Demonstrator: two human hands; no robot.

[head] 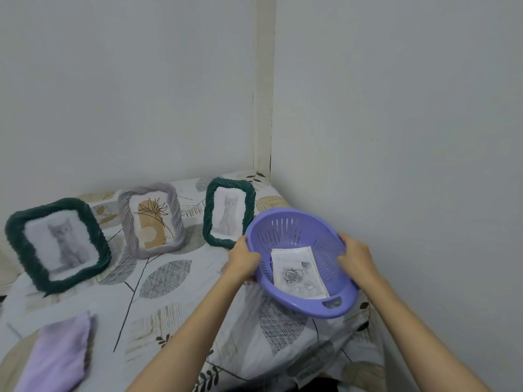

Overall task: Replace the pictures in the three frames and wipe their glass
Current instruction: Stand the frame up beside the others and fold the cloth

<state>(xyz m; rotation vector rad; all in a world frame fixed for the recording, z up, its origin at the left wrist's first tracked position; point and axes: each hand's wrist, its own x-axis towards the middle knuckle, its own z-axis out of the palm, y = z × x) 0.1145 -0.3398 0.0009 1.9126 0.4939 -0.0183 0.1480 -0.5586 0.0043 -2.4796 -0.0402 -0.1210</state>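
Note:
Three picture frames stand upright on the leaf-print cloth. A dark green frame [56, 244] with a grey kitten picture is at the left. A grey frame [151, 220] with a plant drawing stands in the middle. A second green frame [228, 213] with a kitten picture is at the right. In front of it is a purple plastic basket [300, 302], tilted, with a stack of rose pictures [297, 271] lying inside. My left hand [242, 258] grips the basket's left rim and my right hand [356, 257] grips its right rim.
A folded lilac cloth [58, 355] lies at the near left of the table. White walls meet in a corner behind the frames, and the right wall runs close to the basket. The leaf-print tablecloth [169, 301] drapes over the near edge.

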